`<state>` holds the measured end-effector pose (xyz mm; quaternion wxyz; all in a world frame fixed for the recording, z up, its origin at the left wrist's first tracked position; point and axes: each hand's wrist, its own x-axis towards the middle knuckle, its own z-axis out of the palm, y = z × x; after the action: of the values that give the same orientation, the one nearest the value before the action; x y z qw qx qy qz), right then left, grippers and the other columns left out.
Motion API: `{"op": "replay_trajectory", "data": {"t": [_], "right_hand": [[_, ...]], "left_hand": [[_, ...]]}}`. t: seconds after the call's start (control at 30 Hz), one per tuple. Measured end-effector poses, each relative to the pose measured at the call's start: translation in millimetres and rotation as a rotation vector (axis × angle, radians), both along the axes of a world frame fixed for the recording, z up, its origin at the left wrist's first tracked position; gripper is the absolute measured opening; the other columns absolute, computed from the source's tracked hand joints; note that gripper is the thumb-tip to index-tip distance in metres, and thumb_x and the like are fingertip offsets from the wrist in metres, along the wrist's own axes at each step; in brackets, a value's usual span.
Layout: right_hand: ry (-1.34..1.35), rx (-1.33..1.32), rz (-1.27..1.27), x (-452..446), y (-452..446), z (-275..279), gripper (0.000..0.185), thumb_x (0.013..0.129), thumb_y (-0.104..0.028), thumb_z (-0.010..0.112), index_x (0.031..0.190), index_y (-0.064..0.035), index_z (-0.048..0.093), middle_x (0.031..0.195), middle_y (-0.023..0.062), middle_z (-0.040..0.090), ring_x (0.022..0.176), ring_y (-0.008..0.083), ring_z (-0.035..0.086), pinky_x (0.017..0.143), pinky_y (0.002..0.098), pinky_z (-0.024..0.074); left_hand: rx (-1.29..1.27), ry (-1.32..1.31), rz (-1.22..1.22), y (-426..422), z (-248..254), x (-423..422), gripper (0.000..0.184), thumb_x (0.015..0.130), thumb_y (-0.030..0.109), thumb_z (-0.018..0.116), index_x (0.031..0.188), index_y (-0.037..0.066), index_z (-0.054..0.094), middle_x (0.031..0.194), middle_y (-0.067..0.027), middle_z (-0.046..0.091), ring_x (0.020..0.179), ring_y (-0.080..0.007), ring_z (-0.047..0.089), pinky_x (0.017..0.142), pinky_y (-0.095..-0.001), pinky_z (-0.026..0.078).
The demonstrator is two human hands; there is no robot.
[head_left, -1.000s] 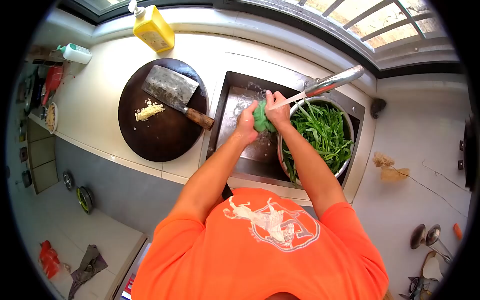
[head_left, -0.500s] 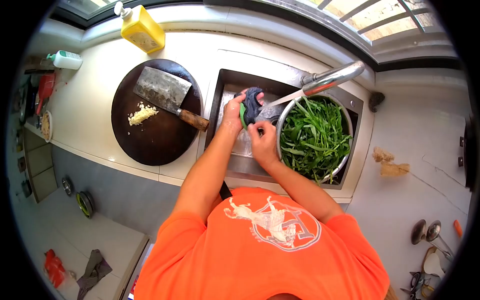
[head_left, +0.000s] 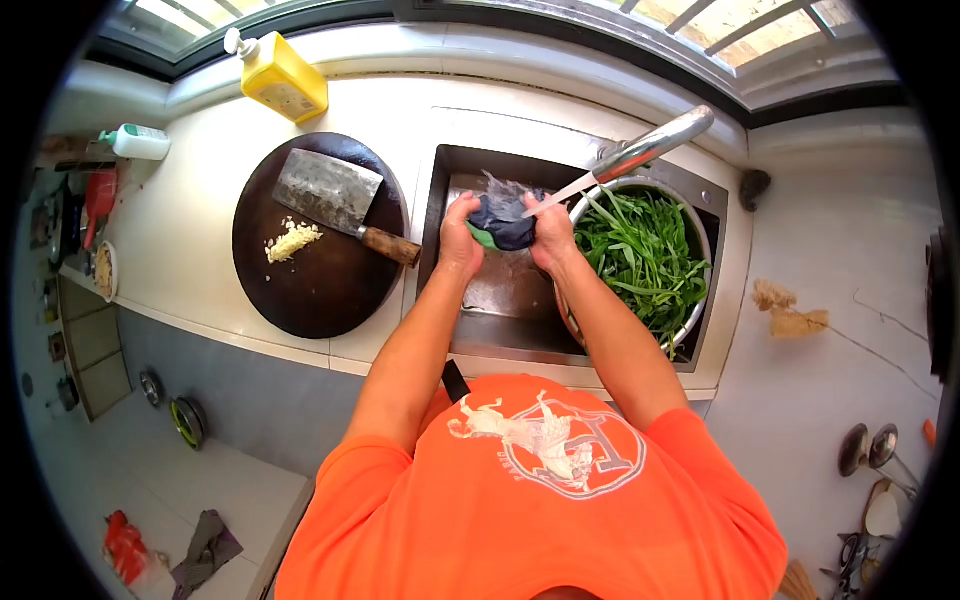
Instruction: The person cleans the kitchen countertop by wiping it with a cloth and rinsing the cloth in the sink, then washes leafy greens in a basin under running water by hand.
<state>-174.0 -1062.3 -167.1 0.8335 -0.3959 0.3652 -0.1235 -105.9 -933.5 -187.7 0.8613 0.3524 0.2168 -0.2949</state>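
Over the sink (head_left: 500, 315), my left hand (head_left: 461, 238) and my right hand (head_left: 551, 234) grip the two sides of a bunched dark and green cloth (head_left: 503, 222). Water runs from the faucet (head_left: 655, 145) onto the cloth and splashes. A metal pot (head_left: 706, 290) stands in the sink's right part, beside my right forearm, and holds green leafy vegetables (head_left: 640, 260).
Left of the sink a round dark board (head_left: 310, 305) carries a cleaver (head_left: 328, 190) and chopped pale bits (head_left: 293, 241). Behind it stand a yellow pump bottle (head_left: 284, 80) and a white bottle (head_left: 140, 142). Ladles (head_left: 868, 449) lie at the lower right.
The cloth has been turned and regathered, its dark side now uppermost. My right hand, lower and apart from the cloth's top half a second ago, has moved up and grips its right side.
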Motion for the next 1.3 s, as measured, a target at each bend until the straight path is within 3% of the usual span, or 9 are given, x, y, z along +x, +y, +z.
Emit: {"op": "replay_trajectory", "data": {"t": [0.13, 0.27, 0.37, 0.5, 0.57, 0.83, 1.0, 1.1, 1.3], "right_hand": [[0.262, -0.514, 0.17, -6.2, 44.0, 25.7, 0.039, 0.096, -0.034, 0.069, 0.078, 0.0003, 0.062, 0.065, 0.0015, 0.051, 0.066, 0.0102, 0.044, 0.058, 0.0352, 0.0419], [0.207, -1.046, 0.338, -22.1, 80.7, 52.7, 0.041, 0.097, -0.033, 0.064, 0.072, -0.0013, 0.063, 0.07, 0.0231, 0.062, 0.065, 0.0419, 0.061, 0.062, 0.0506, 0.0456], [0.273, -1.199, 0.342, -13.8, 72.1, 41.4, 0.046, 0.099, -0.039, 0.058, 0.072, -0.0024, 0.065, 0.077, 0.0264, 0.065, 0.074, 0.0489, 0.062, 0.064, 0.0544, 0.046], [0.533, -1.355, 0.304, 24.3, 10.4, 7.4, 0.057, 0.1, -0.05, 0.051, 0.073, -0.003, 0.067, 0.079, 0.0261, 0.068, 0.076, 0.0484, 0.065, 0.07, 0.0559, 0.0506], [0.493, -1.527, 0.267, 29.9, -16.3, -19.0, 0.056, 0.099, -0.047, 0.057, 0.074, 0.0025, 0.063, 0.075, 0.0292, 0.063, 0.076, 0.0477, 0.064, 0.07, 0.0546, 0.0494], [0.186, -0.886, 0.324, -8.7, 68.4, 48.0, 0.033, 0.096, -0.033, 0.065, 0.096, -0.0005, 0.067, 0.087, 0.0249, 0.069, 0.083, 0.043, 0.067, 0.073, 0.0484, 0.0495], [0.248, -1.288, 0.325, -6.8, 78.1, 43.9, 0.042, 0.099, -0.036, 0.06, 0.076, -0.0008, 0.066, 0.074, 0.0239, 0.065, 0.07, 0.0435, 0.062, 0.066, 0.0493, 0.047], [0.441, -1.265, 0.333, 19.3, 37.0, 24.8, 0.055, 0.101, -0.048, 0.048, 0.075, -0.0036, 0.067, 0.08, 0.0267, 0.067, 0.078, 0.0499, 0.064, 0.07, 0.0573, 0.0469], [0.394, -1.037, 0.236, 26.3, -14.3, -1.6, 0.056, 0.103, -0.044, 0.053, 0.07, 0.0016, 0.059, 0.063, 0.0204, 0.059, 0.058, 0.0315, 0.055, 0.059, 0.0471, 0.0429]], "left_hand": [[0.015, 0.207, -0.097, -19.5, -12.6, -4.0, 0.048, 0.097, 0.045, 0.061, 0.125, 0.006, 0.06, 0.111, -0.0083, 0.062, 0.106, -0.0255, 0.06, 0.101, -0.0405, 0.046], [0.005, 0.047, -0.328, -28.3, -34.6, -0.2, 0.049, 0.103, 0.052, 0.049, 0.12, 0.008, 0.059, 0.091, -0.0101, 0.061, 0.073, -0.0247, 0.062, 0.061, -0.0412, 0.055], [-0.153, 0.264, -0.298, -33.7, -64.9, -8.8, 0.036, 0.103, 0.044, 0.05, 0.101, 0.01, 0.062, 0.083, -0.0063, 0.061, 0.068, -0.0227, 0.06, 0.065, -0.0403, 0.055], [-0.164, 0.401, -0.205, -35.9, 57.7, -21.2, 0.026, 0.101, 0.032, 0.056, 0.084, 0.012, 0.059, 0.077, -0.0029, 0.061, 0.073, -0.0218, 0.062, 0.076, -0.0394, 0.054], [-0.229, 0.306, -0.237, -22.7, 16.1, -24.8, 0.028, 0.103, 0.035, 0.049, 0.1, 0.011, 0.063, 0.102, -0.0093, 0.069, 0.092, -0.0254, 0.067, 0.091, -0.0438, 0.052], [-0.027, 0.265, -0.245, -11.3, 3.8, -6.7, 0.05, 0.099, 0.054, 0.052, 0.111, 0.007, 0.062, 0.104, -0.0165, 0.066, 0.082, -0.0321, 0.064, 0.077, -0.0428, 0.055], [-0.901, 0.164, -0.333, -21.9, -151.4, -22.4, 0.043, 0.101, 0.049, 0.049, 0.099, 0.009, 0.066, 0.09, -0.0127, 0.065, 0.073, -0.026, 0.059, 0.064, -0.0404, 0.052], [-0.244, 0.486, -0.16, -29.8, -29.5, -24.6, 0.034, 0.101, 0.036, 0.049, 0.09, 0.011, 0.068, 0.087, -0.0117, 0.07, 0.079, -0.0286, 0.068, 0.073, -0.045, 0.056], [-0.11, 0.241, -0.207, -13.8, -34.8, -26.8, 0.031, 0.099, 0.035, 0.053, 0.107, 0.008, 0.067, 0.101, -0.0112, 0.073, 0.094, -0.0274, 0.07, 0.09, -0.0472, 0.054]]}}
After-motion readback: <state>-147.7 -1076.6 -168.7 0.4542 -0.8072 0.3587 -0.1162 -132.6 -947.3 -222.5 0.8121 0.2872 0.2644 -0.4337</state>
